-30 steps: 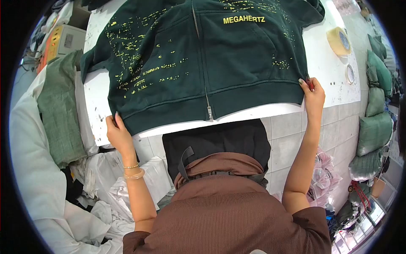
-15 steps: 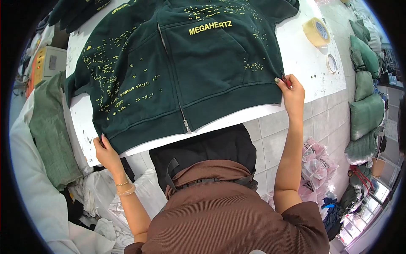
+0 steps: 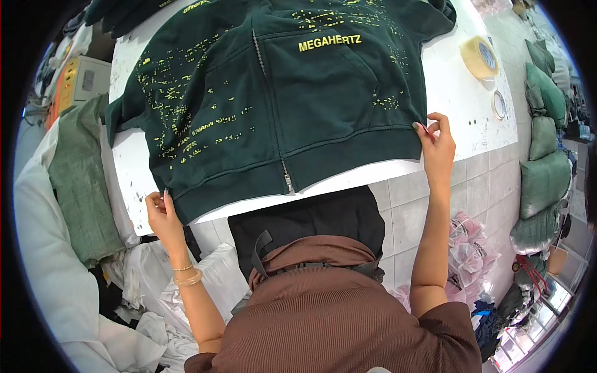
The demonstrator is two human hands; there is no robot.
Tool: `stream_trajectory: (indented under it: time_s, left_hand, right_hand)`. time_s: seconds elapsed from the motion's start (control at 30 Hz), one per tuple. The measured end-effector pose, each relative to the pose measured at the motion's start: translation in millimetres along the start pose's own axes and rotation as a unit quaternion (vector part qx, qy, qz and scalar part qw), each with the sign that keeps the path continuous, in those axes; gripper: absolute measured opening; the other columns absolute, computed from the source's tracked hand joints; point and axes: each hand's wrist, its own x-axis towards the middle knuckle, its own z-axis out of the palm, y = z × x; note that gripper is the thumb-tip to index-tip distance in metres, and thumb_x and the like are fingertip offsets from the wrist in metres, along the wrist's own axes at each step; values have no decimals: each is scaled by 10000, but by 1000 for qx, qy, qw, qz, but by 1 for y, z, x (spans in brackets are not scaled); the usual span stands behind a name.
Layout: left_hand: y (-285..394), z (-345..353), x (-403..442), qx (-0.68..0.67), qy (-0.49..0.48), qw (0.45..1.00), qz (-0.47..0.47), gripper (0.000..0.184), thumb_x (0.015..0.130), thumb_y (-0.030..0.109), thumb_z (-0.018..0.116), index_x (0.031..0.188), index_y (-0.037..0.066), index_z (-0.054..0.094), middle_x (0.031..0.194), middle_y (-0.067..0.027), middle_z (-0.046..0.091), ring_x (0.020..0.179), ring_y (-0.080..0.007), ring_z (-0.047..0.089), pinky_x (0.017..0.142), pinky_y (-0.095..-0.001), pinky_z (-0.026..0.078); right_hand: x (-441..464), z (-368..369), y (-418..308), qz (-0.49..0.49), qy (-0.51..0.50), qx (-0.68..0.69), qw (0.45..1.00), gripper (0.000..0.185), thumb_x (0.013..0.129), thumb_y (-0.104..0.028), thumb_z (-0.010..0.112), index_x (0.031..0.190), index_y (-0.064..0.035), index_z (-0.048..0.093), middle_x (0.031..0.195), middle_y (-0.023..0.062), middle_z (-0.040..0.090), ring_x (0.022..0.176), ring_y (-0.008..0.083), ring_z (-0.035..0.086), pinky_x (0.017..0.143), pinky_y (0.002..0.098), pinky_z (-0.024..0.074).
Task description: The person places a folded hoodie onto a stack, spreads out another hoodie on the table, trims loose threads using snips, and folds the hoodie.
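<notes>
A dark green zip-up hoodie (image 3: 336, 93) with yellow print and the word MEGAHERTZ lies spread on a white table (image 3: 469, 127), its hem towards me. The zipper pull (image 3: 288, 181) hangs at the hem's middle. My left hand (image 3: 164, 217) pinches the hem's left corner between thumb and fingers. At the right end of the hem, my right hand (image 3: 438, 144) is closed on the fabric edge. A bit of red shows between its fingers, apparently the handle of small thread snips, mostly hidden by the hand.
A roll of clear yellowish tape (image 3: 479, 57) and a smaller tape roll (image 3: 498, 104) lie on the table's right side. More dark garments (image 3: 134, 13) are at the far left. Green sacks (image 3: 545, 180) line the right, and pink plastic bags (image 3: 469, 255) sit on the floor.
The whole view has shifted slightly, so table and hoodie appear further right. Both hands stay at the hem corners; less of the red handle shows in my right hand.
</notes>
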Motion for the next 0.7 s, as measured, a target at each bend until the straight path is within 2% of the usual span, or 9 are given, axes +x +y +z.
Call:
stream_trajectory:
  time_s: [0.07,0.1,0.17,0.2,0.23,0.37,0.53,0.63,0.7]
  left_hand:
    - [-4,-2,-2,-147,39,986,71,100,941,119,536,925,21,536,849,-42,498,685,-96,429,603,-232,388]
    - [-4,-11,-6,-143,2,989,26,76,919,41,502,957,29,566,989,-62,495,782,-112,462,657,-233,397]
    - [-1,-22,-5,-63,-28,976,205,211,857,-36,489,1018,27,611,1076,-69,508,840,-149,492,715,-240,412]
    - [-6,-27,-7,-49,-111,971,204,338,796,-91,475,1055,41,647,1172,-68,497,916,-178,502,787,-256,421]
    - [-3,-30,-7,-83,-152,972,158,385,763,-114,488,1061,56,663,1222,-68,506,940,-191,512,830,-269,426]
    - [-7,-29,4,-64,-124,970,200,457,696,-150,518,1054,81,685,1188,-59,556,937,-180,524,794,-268,439]
    - [-43,-22,11,-69,-22,981,182,425,671,-144,535,971,87,728,1112,-46,603,909,-183,529,755,-265,448]
    - [-48,-25,15,-61,-26,978,195,428,675,-140,540,976,95,732,1118,-43,603,919,-188,526,772,-273,449]
    - [-47,-24,12,-99,-25,982,156,413,683,-131,554,976,99,735,1117,-41,603,927,-188,520,797,-282,442]
  right_hand:
    - [-4,0,7,-89,29,114,989,123,862,4,590,980,-32,599,784,34,477,653,100,452,557,228,376]
    - [-7,-8,8,-126,4,56,990,321,813,135,501,1040,-45,639,900,33,489,706,93,444,608,213,389]
    - [-8,-12,11,-180,-9,63,982,459,714,182,457,1035,-57,682,953,20,516,689,91,426,638,202,386]
    - [-10,-15,13,-152,-47,32,987,564,636,185,433,1043,-89,711,1051,16,543,681,98,429,640,201,394]
    - [-10,-14,12,-156,-56,19,986,573,635,180,435,1054,-97,711,1081,21,549,678,102,431,646,202,402]
    - [-8,-7,16,-167,-57,-12,984,589,654,199,446,1082,-110,705,1141,30,549,680,103,445,689,212,445]
    - [6,-16,45,-188,5,-49,981,531,689,205,467,1055,-92,711,1008,26,536,755,115,492,701,205,423]
    - [9,-22,51,-166,-16,-30,986,553,678,199,465,1087,-90,699,957,29,535,816,129,519,728,216,424]
    - [12,-21,55,-206,-1,-56,977,558,678,192,450,1095,-87,695,959,38,537,858,140,530,749,217,421]
